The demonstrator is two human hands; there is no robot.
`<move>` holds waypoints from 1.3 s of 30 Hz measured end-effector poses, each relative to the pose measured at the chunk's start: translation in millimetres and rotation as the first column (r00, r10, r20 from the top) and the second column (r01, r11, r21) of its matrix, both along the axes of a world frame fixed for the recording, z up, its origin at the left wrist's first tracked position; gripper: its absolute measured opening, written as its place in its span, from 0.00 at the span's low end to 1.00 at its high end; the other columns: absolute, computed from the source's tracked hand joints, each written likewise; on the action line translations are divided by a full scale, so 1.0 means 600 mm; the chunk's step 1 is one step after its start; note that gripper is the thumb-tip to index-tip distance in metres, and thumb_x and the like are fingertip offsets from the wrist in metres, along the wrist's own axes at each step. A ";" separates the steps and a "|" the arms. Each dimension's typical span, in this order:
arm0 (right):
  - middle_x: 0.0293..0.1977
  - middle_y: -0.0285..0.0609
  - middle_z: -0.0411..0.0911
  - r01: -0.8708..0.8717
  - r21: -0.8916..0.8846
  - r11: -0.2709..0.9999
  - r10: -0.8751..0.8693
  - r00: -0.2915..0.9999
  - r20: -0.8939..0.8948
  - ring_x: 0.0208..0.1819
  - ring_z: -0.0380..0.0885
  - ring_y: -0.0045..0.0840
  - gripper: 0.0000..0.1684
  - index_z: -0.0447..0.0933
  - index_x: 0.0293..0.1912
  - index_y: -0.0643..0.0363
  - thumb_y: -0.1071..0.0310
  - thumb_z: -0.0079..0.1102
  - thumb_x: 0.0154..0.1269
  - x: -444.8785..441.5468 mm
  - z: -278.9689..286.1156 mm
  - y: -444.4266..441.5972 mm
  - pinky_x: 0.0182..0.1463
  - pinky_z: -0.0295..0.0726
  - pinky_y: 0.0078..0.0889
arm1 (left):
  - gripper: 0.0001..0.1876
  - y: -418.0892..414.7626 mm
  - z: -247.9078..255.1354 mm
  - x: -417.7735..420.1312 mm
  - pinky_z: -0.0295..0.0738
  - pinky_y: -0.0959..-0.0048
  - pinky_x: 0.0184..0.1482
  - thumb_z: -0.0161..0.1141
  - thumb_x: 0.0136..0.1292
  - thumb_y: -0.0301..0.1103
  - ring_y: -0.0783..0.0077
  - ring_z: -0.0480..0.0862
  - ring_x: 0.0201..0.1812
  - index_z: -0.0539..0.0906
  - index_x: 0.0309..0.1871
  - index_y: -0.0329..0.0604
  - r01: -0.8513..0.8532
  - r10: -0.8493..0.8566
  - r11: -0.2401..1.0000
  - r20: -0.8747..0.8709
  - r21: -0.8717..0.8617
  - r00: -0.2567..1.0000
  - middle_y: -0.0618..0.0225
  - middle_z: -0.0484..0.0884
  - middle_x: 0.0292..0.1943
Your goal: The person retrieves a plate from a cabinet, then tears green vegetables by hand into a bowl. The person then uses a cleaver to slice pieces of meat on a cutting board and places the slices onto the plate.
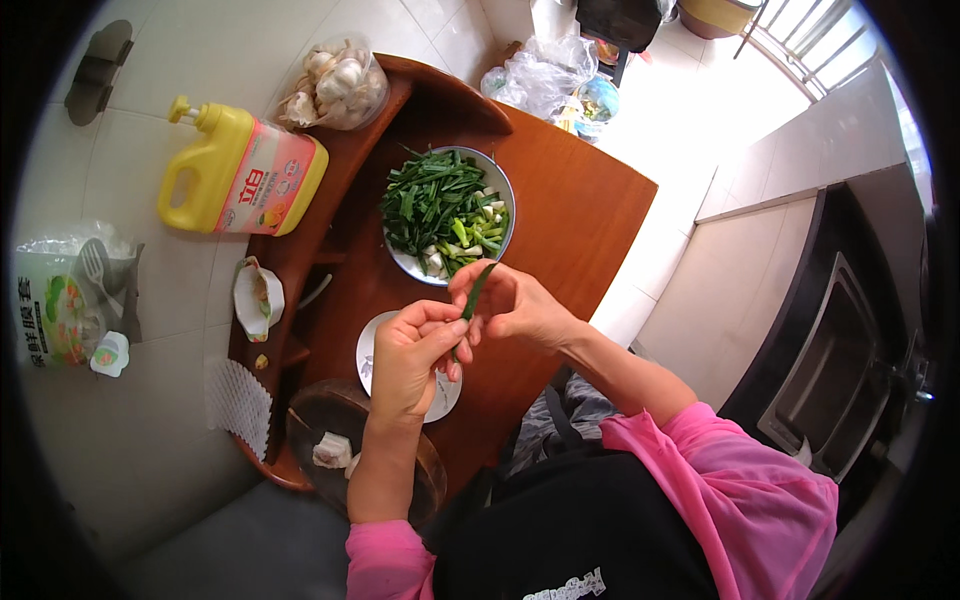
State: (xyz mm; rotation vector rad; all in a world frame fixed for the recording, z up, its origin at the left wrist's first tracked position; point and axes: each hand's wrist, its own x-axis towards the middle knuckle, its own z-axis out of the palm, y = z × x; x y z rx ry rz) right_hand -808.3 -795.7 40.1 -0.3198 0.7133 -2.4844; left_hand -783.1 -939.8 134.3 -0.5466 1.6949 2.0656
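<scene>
A single green leaf piece (478, 292) is pinched between the thumb and fingers of my left hand (420, 349). My right hand (510, 304) is curled close beside it, its fingertips by the leaf; whether they grip it I cannot tell. Just beyond the hands, a blue-rimmed bowl (507, 187) holds cut green leaves (431, 195) and pale stem pieces (480, 232). Under my left hand lies a white plate (444, 401), partly hidden. Near my left forearm, a pale chunk (332, 450), perhaps garlic or meat, sits on a round wooden board (304, 420).
Along the wooden desk's (585, 202) raised left shelf stand a tub of garlic bulbs (337, 82), a yellow pump bottle (244, 172) and a small white dish (259, 300). Plastic bags (551, 71) lie past the far edge. A sink (832, 367) is at the right.
</scene>
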 end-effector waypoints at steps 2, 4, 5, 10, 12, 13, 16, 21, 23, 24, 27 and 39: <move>0.34 0.38 0.75 -0.022 0.124 0.992 0.016 0.998 0.053 0.32 0.76 0.19 0.24 0.70 0.41 0.61 0.61 0.73 0.49 0.003 -0.001 -0.006 0.32 0.76 0.20 | 0.04 0.001 -0.004 0.007 0.66 0.84 0.17 0.58 0.59 0.21 0.79 0.75 0.16 0.77 0.37 0.30 0.013 -0.013 1.000 -0.009 -0.017 1.000 0.59 0.80 0.23; 0.26 0.38 0.75 0.022 0.229 0.973 -0.049 0.992 0.114 0.23 0.75 0.20 0.12 0.72 0.31 0.62 0.71 0.68 0.54 0.006 0.008 -0.014 0.27 0.75 0.19 | 0.03 -0.002 -0.009 0.010 0.65 0.85 0.17 0.57 0.60 0.21 0.79 0.75 0.15 0.76 0.36 0.31 0.018 -0.018 1.000 -0.009 -0.010 1.000 0.60 0.80 0.22; 0.24 0.37 0.75 0.027 0.245 0.969 -0.060 0.990 0.129 0.22 0.74 0.18 0.12 0.72 0.30 0.62 0.70 0.69 0.54 0.008 0.011 -0.014 0.26 0.73 0.19 | 0.03 -0.002 -0.008 0.012 0.65 0.85 0.17 0.57 0.60 0.21 0.79 0.74 0.15 0.76 0.35 0.31 0.017 -0.017 1.000 -0.006 -0.022 1.000 0.60 0.80 0.21; 0.19 0.38 0.75 0.022 0.284 0.959 -0.075 0.981 0.177 0.18 0.73 0.17 0.10 0.75 0.27 0.63 0.69 0.66 0.57 0.008 0.021 -0.014 0.19 0.70 0.19 | 0.03 -0.014 -0.009 0.017 0.65 0.85 0.17 0.56 0.59 0.22 0.78 0.73 0.14 0.75 0.35 0.32 0.032 -0.032 0.998 0.003 -0.053 0.999 0.61 0.79 0.19; 0.20 0.38 0.76 0.020 0.285 0.958 -0.077 0.979 0.189 0.18 0.73 0.18 0.10 0.76 0.27 0.64 0.69 0.65 0.58 0.007 0.020 -0.015 0.19 0.70 0.19 | 0.03 -0.016 -0.010 0.020 0.65 0.84 0.17 0.56 0.59 0.22 0.78 0.73 0.13 0.75 0.35 0.32 0.021 -0.021 0.999 0.003 -0.031 1.000 0.60 0.79 0.19; 0.20 0.38 0.75 0.030 0.280 0.960 -0.087 0.977 0.195 0.18 0.73 0.18 0.10 0.76 0.27 0.64 0.69 0.65 0.58 0.006 0.017 -0.017 0.19 0.71 0.19 | 0.03 -0.017 -0.010 0.021 0.66 0.84 0.17 0.56 0.59 0.22 0.77 0.73 0.13 0.75 0.35 0.32 0.016 -0.016 1.000 0.003 -0.020 1.000 0.60 0.79 0.19; 0.20 0.38 0.75 0.089 0.254 0.963 -0.147 0.965 0.218 0.18 0.73 0.17 0.11 0.76 0.27 0.64 0.67 0.64 0.59 -0.001 0.005 -0.020 0.18 0.72 0.19 | 0.03 -0.022 -0.007 0.024 0.66 0.83 0.16 0.56 0.59 0.21 0.77 0.73 0.13 0.75 0.35 0.31 0.019 -0.019 1.000 0.027 0.003 0.999 0.59 0.78 0.19; 0.23 0.40 0.76 0.136 0.156 0.978 -0.168 0.961 0.219 0.18 0.74 0.19 0.11 0.76 0.28 0.65 0.67 0.60 0.63 -0.006 -0.013 -0.027 0.17 0.75 0.23 | 0.04 -0.019 0.003 0.030 0.66 0.83 0.16 0.56 0.59 0.21 0.76 0.73 0.13 0.75 0.36 0.30 -0.018 0.018 1.000 0.027 0.004 0.999 0.58 0.78 0.19; 0.22 0.40 0.76 0.151 0.141 0.979 -0.181 0.955 0.236 0.18 0.74 0.19 0.12 0.76 0.29 0.65 0.65 0.60 0.63 -0.004 -0.019 -0.030 0.17 0.74 0.23 | 0.04 -0.018 0.002 0.031 0.66 0.83 0.16 0.56 0.59 0.21 0.76 0.73 0.13 0.75 0.36 0.30 -0.031 0.031 0.999 0.026 0.007 0.999 0.58 0.78 0.19; 0.22 0.40 0.76 0.158 0.129 0.979 -0.186 0.951 0.246 0.19 0.73 0.20 0.13 0.76 0.29 0.65 0.64 0.60 0.63 -0.003 -0.023 -0.031 0.17 0.74 0.23 | 0.04 -0.018 0.002 0.031 0.66 0.83 0.16 0.56 0.59 0.21 0.76 0.73 0.13 0.75 0.36 0.30 -0.037 0.037 0.999 0.030 0.005 0.999 0.58 0.78 0.19; 0.22 0.41 0.75 0.216 0.063 0.974 -0.224 0.912 0.344 0.19 0.73 0.19 0.15 0.75 0.29 0.64 0.61 0.59 0.63 -0.008 -0.037 -0.026 0.17 0.74 0.24 | 0.04 -0.021 0.004 0.035 0.66 0.82 0.16 0.56 0.58 0.21 0.75 0.73 0.13 0.75 0.36 0.30 -0.050 0.050 0.999 0.042 -0.013 0.998 0.58 0.78 0.19; 0.17 0.41 0.72 -0.252 -0.847 0.468 0.015 0.960 -0.278 0.17 0.70 0.26 0.42 0.74 0.24 0.62 0.25 0.48 0.48 0.004 -0.041 -0.022 0.17 0.76 0.24 | 0.04 -0.019 0.019 0.049 0.67 0.81 0.13 0.56 0.56 0.19 0.72 0.74 0.13 0.76 0.34 0.30 -0.145 0.145 0.989 0.015 0.018 0.989 0.55 0.78 0.18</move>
